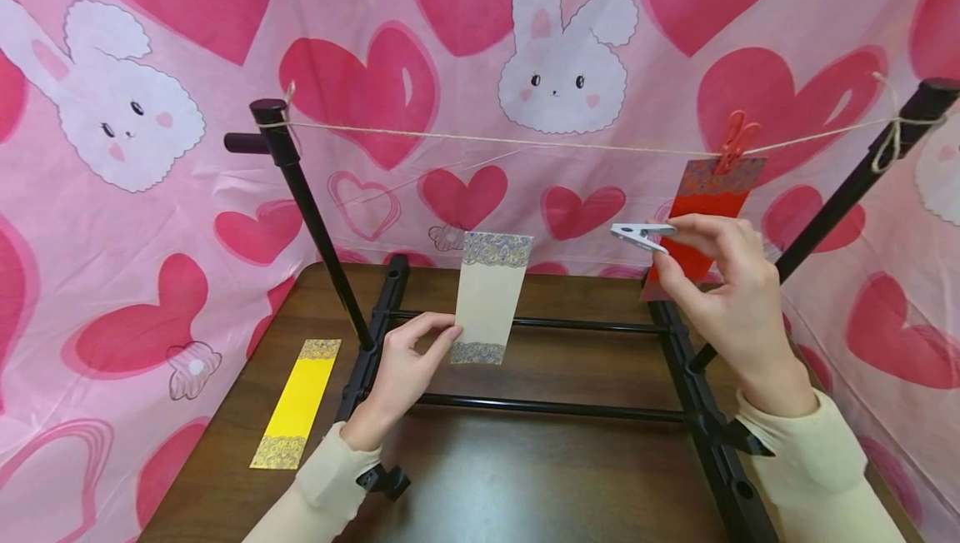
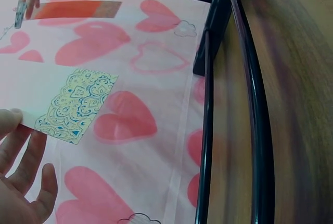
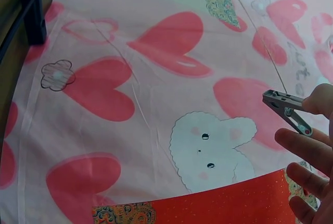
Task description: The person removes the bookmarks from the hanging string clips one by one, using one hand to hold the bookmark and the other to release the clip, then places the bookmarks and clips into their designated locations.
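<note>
my left hand (image 1: pixel 397 372) is pinching 1 cream card (image 1: pixel 487 301), pretty much upright lengthwise | card's below the string (image 1: pixel 480 140), in front of the worktop (image 1: pixel 562 472) far edge | right hand (image 1: pixel 738 310) pinches 1 pale clip (image 1: pixel 633 231), off card's right

Card (image 1: pixel 490 297) left of clothespin (image 1: pixel 637 231), rack (image 1: pixel 551 406) on table (image 1: pixel 555 485)

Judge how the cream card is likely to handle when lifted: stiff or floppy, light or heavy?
Probably fairly stiff: the cream card stands flat without drooping, though the left hand pinches only one edge. Likely light, as that pinch alone supports it. Perhaps easily creased, since it looks thin.
</note>
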A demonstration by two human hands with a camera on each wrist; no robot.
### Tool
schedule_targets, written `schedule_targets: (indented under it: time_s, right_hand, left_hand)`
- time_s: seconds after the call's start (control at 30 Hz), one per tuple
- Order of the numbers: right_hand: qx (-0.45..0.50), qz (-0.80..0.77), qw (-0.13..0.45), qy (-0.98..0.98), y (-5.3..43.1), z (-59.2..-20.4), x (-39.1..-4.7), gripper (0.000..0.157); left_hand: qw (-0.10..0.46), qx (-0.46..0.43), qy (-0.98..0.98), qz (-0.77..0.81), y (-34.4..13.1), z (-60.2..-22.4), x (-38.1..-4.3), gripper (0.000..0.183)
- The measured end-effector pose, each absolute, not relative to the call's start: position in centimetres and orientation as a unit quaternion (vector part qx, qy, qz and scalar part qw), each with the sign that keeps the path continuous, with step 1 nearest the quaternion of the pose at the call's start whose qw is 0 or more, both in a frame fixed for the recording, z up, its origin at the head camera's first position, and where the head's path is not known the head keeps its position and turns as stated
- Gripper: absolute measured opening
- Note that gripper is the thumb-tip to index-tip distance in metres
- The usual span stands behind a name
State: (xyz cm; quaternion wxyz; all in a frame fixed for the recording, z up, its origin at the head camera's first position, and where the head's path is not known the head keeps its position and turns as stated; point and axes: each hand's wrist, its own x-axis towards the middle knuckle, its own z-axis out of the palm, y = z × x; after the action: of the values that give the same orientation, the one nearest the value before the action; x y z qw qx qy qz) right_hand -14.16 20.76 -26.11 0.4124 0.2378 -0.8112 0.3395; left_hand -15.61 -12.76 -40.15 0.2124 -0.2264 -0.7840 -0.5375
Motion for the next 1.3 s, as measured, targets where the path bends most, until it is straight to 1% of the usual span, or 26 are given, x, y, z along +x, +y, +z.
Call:
schedule_targets:
  time_s: [0.17, 0.43, 0.73, 0.93, 1.3]
  right_hand:
    - [0.233, 0.339, 0.408, -0.815, 20.6, -26.1, -13.8, 0.044]
    - [0.232, 0.354, 0.408, -0.809, 19.7, -25.2, -12.5, 0.040]
    - [0.223, 0.345, 0.397, -0.820, 22.1, -27.5, -14.0, 0.047]
    - [0.214, 0.343, 0.387, -0.829, 22.7, -28.2, -14.0, 0.049]
    - [0.197, 0.335, 0.384, -0.837, 23.3, -28.9, -13.9, 0.050]
  left_hand:
    - [0.215, -0.232, -0.781, -0.539, -12.8, -40.2, -15.6, 0.013]
    - [0.212, -0.230, -0.783, -0.538, -13.0, -40.4, -15.5, 0.014]
    - [0.207, -0.218, -0.790, -0.534, -13.2, -40.7, -15.1, 0.014]
    - [0.199, -0.212, -0.792, -0.537, -13.5, -41.0, -14.9, 0.015]
    - [0.180, -0.192, -0.796, -0.545, -14.2, -41.7, -14.3, 0.017]
